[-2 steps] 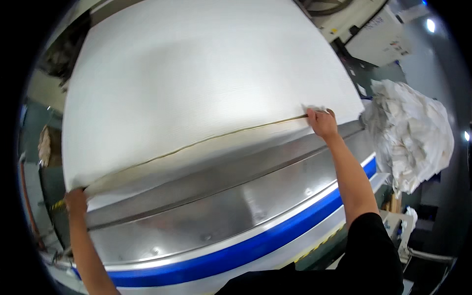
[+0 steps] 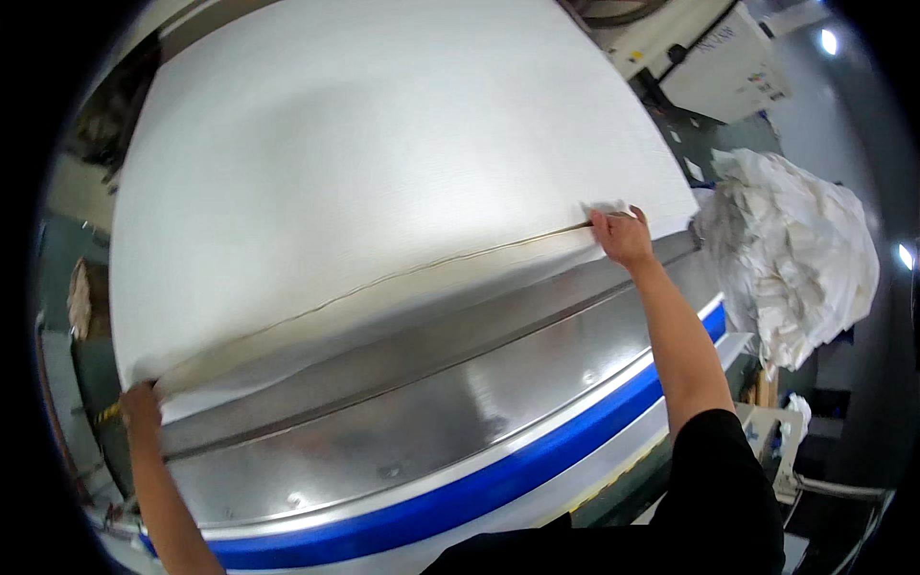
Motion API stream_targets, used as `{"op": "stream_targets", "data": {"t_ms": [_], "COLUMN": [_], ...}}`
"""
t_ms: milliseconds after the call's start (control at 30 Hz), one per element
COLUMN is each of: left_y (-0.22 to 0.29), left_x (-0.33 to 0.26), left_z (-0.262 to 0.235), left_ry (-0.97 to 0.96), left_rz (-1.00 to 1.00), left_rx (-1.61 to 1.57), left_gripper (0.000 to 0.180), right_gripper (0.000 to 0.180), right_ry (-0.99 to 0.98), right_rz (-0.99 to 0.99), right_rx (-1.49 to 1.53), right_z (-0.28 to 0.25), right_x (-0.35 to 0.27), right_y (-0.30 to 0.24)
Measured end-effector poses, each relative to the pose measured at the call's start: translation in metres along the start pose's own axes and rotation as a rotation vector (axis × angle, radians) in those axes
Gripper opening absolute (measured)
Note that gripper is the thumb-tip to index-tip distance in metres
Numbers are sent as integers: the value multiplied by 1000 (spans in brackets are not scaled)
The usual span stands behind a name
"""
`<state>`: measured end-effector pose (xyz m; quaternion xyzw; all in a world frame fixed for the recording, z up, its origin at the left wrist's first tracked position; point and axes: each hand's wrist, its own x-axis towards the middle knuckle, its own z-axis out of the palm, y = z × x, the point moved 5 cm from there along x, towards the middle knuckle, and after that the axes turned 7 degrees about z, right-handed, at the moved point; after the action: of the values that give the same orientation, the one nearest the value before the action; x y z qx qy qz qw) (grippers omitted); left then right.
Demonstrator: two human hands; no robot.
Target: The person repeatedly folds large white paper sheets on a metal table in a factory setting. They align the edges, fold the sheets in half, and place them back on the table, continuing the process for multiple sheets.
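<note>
A wide white sheet, apparently cloth (image 2: 383, 163), lies spread before me, its front edge close to a bare metal ledge (image 2: 402, 431). Along that edge runs a thin tan line (image 2: 374, 283); whether it is a cord, a rod or a fold I cannot tell. At the right end, my right hand (image 2: 623, 238) is closed on the sheet's edge, thumb and fingers pinching it. My left hand (image 2: 142, 407) is at the left front corner, closed on the edge there, its fingers partly hidden and slightly blurred. Between the hands the edge hangs in a shallow curve.
A blue strip (image 2: 460, 489) borders the metal ledge on my side. Beyond the right corner sits a big heap of crumpled white cloth (image 2: 791, 259). A white cabinet (image 2: 728, 67) stands at the far right, and machine parts (image 2: 101, 134) flank the far left.
My left hand has come slightly nearer to me with the left corner. The right hand keeps its hold, and the whole view has shifted a little.
</note>
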<state>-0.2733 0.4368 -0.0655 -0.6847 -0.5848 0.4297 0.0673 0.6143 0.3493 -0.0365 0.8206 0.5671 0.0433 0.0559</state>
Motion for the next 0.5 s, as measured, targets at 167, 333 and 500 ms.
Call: {"op": "stream_targets", "data": {"t_ms": [167,333,500], "left_y": [-34,-9,-66], "left_x": [20,39,2], "left_z": [63,87,95], "left_ry": [104,252,215], "left_rz": [-23,66,-84], "left_rx": [-89,-92,-167], "left_gripper": [20,21,21], "right_gripper": [60,40,23], "right_ry": [51,-156,-286], "right_rz": [77,50,58], "right_rx": [-179,-524,-251], "right_z": [13,16,40], "right_x": [33,59,69], "right_y": [106,245,223]}}
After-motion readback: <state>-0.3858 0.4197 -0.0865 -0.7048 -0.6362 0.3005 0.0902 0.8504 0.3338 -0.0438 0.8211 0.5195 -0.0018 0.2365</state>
